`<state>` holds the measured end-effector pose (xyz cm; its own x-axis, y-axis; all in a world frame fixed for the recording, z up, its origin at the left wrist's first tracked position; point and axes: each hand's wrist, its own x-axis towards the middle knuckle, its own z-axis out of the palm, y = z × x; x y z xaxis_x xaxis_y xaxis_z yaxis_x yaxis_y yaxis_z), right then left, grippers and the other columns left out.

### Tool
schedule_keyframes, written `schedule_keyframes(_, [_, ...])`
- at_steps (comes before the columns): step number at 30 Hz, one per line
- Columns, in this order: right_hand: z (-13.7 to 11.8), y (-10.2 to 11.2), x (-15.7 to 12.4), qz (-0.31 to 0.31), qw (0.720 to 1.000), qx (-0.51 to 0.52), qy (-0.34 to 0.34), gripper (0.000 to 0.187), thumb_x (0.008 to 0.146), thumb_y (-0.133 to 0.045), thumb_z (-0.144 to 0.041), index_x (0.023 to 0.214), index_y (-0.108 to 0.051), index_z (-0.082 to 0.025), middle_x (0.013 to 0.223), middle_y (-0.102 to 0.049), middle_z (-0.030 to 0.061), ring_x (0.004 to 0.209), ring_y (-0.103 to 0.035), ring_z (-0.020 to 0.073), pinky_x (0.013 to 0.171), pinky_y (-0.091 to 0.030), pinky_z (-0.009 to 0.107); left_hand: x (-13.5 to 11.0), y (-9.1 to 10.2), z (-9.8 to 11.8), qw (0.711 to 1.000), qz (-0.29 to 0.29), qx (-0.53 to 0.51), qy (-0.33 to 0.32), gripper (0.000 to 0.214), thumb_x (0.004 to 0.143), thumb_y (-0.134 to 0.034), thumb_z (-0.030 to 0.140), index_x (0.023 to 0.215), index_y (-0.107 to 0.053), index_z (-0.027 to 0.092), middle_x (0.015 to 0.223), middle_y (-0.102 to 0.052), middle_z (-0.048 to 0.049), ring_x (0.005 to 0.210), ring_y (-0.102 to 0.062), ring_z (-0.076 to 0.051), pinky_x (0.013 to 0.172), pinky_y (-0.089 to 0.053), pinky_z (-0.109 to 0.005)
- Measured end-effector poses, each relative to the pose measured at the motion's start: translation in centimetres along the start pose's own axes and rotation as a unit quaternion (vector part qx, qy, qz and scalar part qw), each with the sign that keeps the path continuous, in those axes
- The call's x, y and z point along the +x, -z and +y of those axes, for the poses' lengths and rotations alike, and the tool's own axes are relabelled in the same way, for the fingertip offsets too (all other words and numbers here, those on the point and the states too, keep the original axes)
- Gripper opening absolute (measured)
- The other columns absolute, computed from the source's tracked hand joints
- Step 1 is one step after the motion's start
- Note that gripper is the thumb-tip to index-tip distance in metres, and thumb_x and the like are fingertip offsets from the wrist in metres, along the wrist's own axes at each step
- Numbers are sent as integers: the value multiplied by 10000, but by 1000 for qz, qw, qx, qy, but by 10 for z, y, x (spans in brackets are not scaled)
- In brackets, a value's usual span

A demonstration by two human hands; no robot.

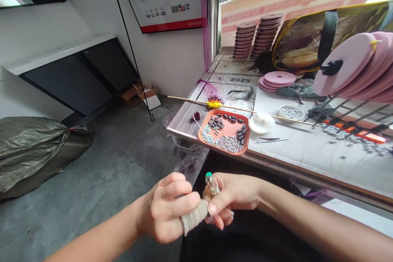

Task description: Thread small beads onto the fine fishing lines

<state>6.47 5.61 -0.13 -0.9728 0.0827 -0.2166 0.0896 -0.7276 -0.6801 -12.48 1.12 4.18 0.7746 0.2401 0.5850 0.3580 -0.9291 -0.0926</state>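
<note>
My two hands meet low in front of me, below the table edge and over my dark lap. My left hand [167, 208] is curled closed, and its forefinger wears a grey cloth wrap [194, 217]. My right hand [231, 196] is closed in a pinch on a small clear tube with a green cap [211, 182], which points up between the two hands. The wrapped fingertip touches my right thumb just beneath the tube. What lies between the fingertips, if anything, is too small to make out.
An orange tray [225, 132] of small dark and silvery pieces sits at the table's near edge. Beside it are a white lid [262, 123], a small bowl of beads [291, 112], a long thin stick [239, 109] with a yellow-purple tuft, pink discs [278, 79] and stacked discs behind. Grey floor and a sack lie left.
</note>
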Motion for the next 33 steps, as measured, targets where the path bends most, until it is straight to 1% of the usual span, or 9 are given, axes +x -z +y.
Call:
schedule_keyframes(3, [-4, -1, -2, 11, 1000, -20, -9, 172, 597, -712, -261, 606, -634, -108, 493, -598, -23, 379, -399, 32, 401, -336, 164, 6, 3, -5, 999, -2, 1, -40, 150, 727, -642, 133, 617, -636, 235, 654, -657, 9, 599, -531, -129, 505, -429, -291])
schedule_keyframes(6, [-7, -1, -4, 25, 999, -27, -11, 161, 592, -710, -243, 589, -623, -107, 494, -592, -22, 378, -392, 28, 395, -334, 157, 11, 6, -9, 998, -3, -8, -64, 159, 695, -664, 124, 596, -632, 244, 705, -674, 3, 610, -553, -132, 503, -433, -294])
schedule_keyframes(11, [-9, 1, -5, 81, 996, -48, -3, 175, 551, -739, -234, 593, -626, -108, 520, -585, -29, 379, -407, 28, 407, -374, 166, 22, 11, -18, 986, -81, 5, -146, 224, 684, -615, 111, 501, -590, 238, 726, -682, -17, 625, -569, -145, 504, -446, -297])
schedule_keyframes(16, [-12, 2, -6, 109, 992, -61, 5, 203, 518, -758, -252, 547, -610, -117, 474, -549, -45, 361, -402, 26, 387, -357, 158, 37, 14, -25, 980, -134, -24, -148, 293, 697, -571, 82, 467, -560, 262, 647, -670, 1, 564, -571, -136, 452, -428, -281])
schedule_keyframes(22, [-17, 0, -8, 134, 989, -56, 13, 190, 546, -722, -257, 518, -594, -119, 465, -547, -39, 355, -372, 20, 385, -341, 161, 45, 13, -30, 971, -133, 16, -196, 323, 710, -546, 55, 443, -544, 238, 646, -670, -25, 561, -567, -150, 451, -432, -299])
schedule_keyframes(26, [-15, -1, -5, 159, 986, -36, 20, 148, 543, -683, -203, 481, -582, -115, 439, -539, -32, 336, -379, 30, 373, -326, 177, 45, 12, -30, 972, -139, 7, -187, 358, 746, -483, 32, 456, -521, 239, 605, -639, -16, 570, -555, -151, 473, -434, -302])
schedule_keyframes(28, [-11, -1, -3, 172, 984, -21, 33, 117, 545, -640, -171, 467, -571, -119, 418, -518, -40, 326, -373, 33, 369, -320, 179, 43, 10, -29, 977, -133, 2, -168, 341, 744, -504, 34, 466, -522, 231, 584, -616, -13, 564, -547, -152, 486, -428, -305])
schedule_keyframes(32, [-1, -2, 1, 206, 976, 21, 72, 95, 548, -580, -157, 465, -540, -132, 399, -479, -54, 324, -342, 33, 374, -307, 185, 34, 3, -25, 987, -112, 17, -118, 229, 721, -580, 57, 535, -577, 191, 587, -611, -25, 580, -542, -161, 530, -429, -308])
schedule_keyframes(33, [1, -2, 1, 214, 973, 31, 85, 99, 551, -580, -158, 468, -531, -133, 409, -483, -52, 330, -337, 33, 377, -299, 187, 31, 0, -22, 992, -98, 19, -80, 187, 724, -584, 59, 583, -604, 180, 608, -622, -31, 596, -544, -164, 550, -434, -311])
